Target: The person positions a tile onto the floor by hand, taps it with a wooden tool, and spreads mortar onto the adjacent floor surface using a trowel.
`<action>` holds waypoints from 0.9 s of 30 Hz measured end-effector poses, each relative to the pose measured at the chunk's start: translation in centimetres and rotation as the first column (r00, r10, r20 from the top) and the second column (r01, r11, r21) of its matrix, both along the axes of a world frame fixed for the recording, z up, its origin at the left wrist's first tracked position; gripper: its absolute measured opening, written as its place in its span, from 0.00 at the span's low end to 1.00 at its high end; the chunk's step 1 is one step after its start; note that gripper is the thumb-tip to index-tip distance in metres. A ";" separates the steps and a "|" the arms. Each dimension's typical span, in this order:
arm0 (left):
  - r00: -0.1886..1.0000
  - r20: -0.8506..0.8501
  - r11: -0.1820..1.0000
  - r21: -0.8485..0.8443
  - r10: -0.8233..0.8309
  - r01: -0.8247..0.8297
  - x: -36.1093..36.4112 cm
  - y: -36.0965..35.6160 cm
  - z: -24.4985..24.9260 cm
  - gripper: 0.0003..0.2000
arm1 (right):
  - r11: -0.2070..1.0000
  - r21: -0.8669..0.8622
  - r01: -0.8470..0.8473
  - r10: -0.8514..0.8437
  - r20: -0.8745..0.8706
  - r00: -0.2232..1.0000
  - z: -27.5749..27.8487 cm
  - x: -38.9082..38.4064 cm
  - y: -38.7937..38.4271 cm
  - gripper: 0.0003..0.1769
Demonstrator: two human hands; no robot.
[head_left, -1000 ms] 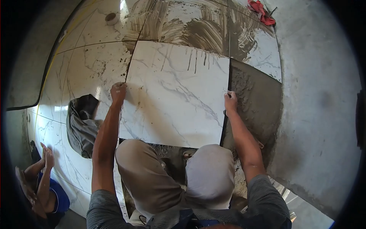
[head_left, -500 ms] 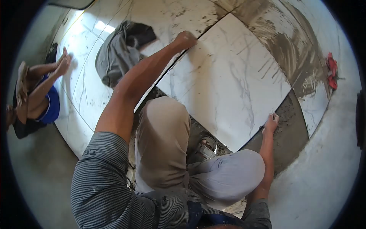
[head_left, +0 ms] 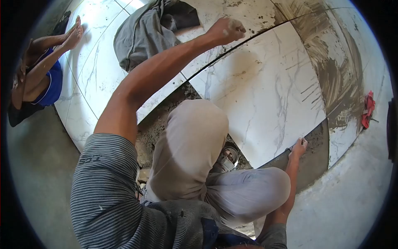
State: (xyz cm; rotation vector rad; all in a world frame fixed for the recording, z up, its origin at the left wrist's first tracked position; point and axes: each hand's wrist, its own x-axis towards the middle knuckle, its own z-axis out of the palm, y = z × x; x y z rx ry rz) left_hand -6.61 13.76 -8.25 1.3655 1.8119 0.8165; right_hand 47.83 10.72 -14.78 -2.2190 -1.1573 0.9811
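Marbled tile (head_left: 265,91) lay between both hands. Left hand (head_left: 228,31): fingers curled shut, just beside tile's left edge. Right hand (head_left: 299,147): fingers bent at tile's right edge, grip indeterminable.

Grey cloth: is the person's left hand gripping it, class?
No, the left hand is curled beside the dark tile seam, apart from the grey cloth.

Floor: glossy white tiles with grey veins (head_left: 98,68), split by dark joints
Left part: crumpled dark grey cloth (head_left: 143,39)
Middle: large square white tile with grey veins (head_left: 265,93)
Beside its near right edge: damp grey mortar bed (head_left: 314,157)
Beyond it: brown streaky smears (head_left: 340,85)
Far right: crumpled red cloth (head_left: 367,108)
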 end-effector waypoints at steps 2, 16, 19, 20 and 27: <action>0.964 -0.226 0.980 0.103 -0.142 0.169 -1.9 -2.7 -1.4 0.21 | 0.999 -0.026 -0.033 0.034 0.042 0.999 2.2 -1.1 0.8 0.20; 0.884 -0.467 0.966 0.228 0.002 0.118 -5.8 -14.7 -7.9 0.24 | 0.053 -0.309 -0.949 0.937 0.345 -0.060 6.9 -30.2 7.7 0.57; 0.894 -0.448 0.974 0.208 0.018 0.085 -5.5 -14.7 -8.2 0.25 | 0.071 -0.525 -0.848 0.944 0.310 -0.112 6.3 -33.7 5.9 0.63; 0.896 -0.444 0.976 0.196 0.003 0.094 -5.6 -14.7 -8.0 0.26 | 0.098 -0.526 -0.845 0.946 0.313 -0.085 5.9 -33.8 5.6 0.65; 0.916 -0.400 0.983 0.148 -0.038 0.106 -5.8 -14.6 -7.4 0.26 | 0.152 -0.583 -0.798 0.959 0.283 -0.024 6.0 -34.9 5.6 0.67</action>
